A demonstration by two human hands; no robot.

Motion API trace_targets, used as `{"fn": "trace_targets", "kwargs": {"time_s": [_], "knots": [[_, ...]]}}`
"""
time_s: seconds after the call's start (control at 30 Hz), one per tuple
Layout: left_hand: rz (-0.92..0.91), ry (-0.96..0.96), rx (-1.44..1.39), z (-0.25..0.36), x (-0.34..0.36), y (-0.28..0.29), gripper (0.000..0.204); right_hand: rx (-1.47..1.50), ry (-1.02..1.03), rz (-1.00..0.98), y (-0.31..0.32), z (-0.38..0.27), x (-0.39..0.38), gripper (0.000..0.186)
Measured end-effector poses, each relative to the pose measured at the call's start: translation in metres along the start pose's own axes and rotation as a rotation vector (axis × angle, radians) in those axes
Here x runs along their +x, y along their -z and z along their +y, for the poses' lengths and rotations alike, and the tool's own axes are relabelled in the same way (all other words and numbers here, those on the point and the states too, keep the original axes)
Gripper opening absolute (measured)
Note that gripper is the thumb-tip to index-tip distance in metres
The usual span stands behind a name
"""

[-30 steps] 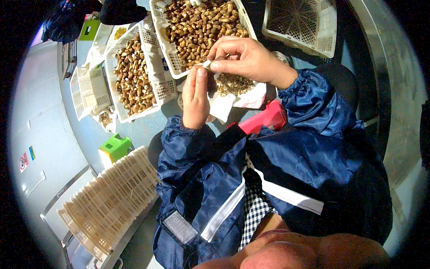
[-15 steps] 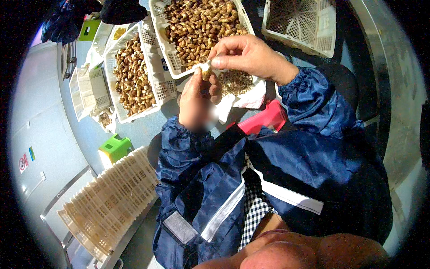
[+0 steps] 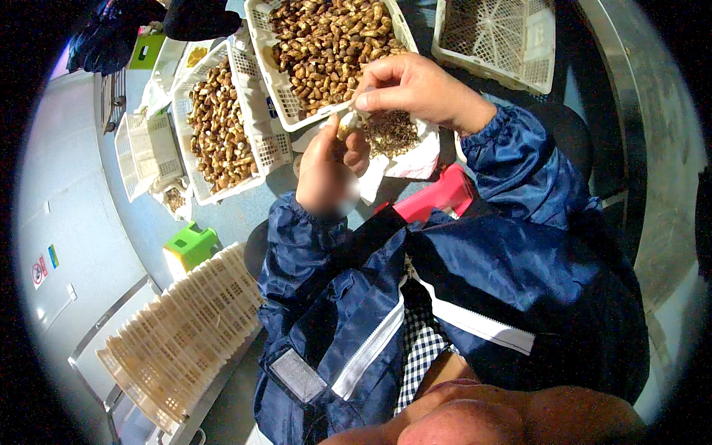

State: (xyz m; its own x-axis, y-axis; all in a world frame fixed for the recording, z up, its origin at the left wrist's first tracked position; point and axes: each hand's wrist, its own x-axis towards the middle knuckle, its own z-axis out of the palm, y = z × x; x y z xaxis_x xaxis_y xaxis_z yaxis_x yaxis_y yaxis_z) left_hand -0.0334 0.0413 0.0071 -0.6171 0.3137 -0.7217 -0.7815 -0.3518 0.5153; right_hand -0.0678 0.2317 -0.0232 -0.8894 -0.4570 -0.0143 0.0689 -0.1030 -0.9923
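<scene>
My left hand (image 3: 320,169) is closed around a small brown-and-white mushroom (image 3: 346,126), which stands up between the thumb and fingers. Pinched together at the mushroom's upper end are the thumb and forefinger of my right hand (image 3: 421,90); what they grip is too small to make out. Just beyond both hands stands a white plastic basket (image 3: 261,63) heaped with brown mushrooms (image 3: 334,52). Under my right hand lie dark crumbly scraps (image 3: 391,135) on a white plastic bag (image 3: 421,162).
Left of it, a second white basket (image 3: 182,141) holds more mushrooms (image 3: 219,130). Another white basket (image 3: 530,44) stands at the far right. A stack of cream baskets (image 3: 182,326), a green stool (image 3: 191,243) and a pink plastic thing (image 3: 437,194) are nearby.
The mushroom in my left hand is turned, showing more of its pale side. My right hand has shifted slightly up and to the right, still at the mushroom's upper end.
</scene>
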Motion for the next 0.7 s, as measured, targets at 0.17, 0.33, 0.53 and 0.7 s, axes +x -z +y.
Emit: {"fn": "trace_targets", "kwargs": {"time_s": [0.17,0.33,0.53,0.7], "knots": [[0.018,-0.170,0.156,0.007,0.015,0.031,0.030,0.027,-0.059,0.037,0.000,0.013,-0.002,0.018],[0.090,-0.582,-0.064,0.072,0.028,0.102,0.035,-0.631,-0.065,-0.024,-0.028,0.108,-0.002,0.022],[0.622,-0.678,-0.280,0.098,0.072,0.174,0.059,-0.672,0.127,0.262,-0.013,0.116,0.019,0.022],[0.544,-0.718,0.740,0.057,0.140,0.208,0.045,-0.870,0.242,0.898,0.049,0.118,0.036,0.018]]}}
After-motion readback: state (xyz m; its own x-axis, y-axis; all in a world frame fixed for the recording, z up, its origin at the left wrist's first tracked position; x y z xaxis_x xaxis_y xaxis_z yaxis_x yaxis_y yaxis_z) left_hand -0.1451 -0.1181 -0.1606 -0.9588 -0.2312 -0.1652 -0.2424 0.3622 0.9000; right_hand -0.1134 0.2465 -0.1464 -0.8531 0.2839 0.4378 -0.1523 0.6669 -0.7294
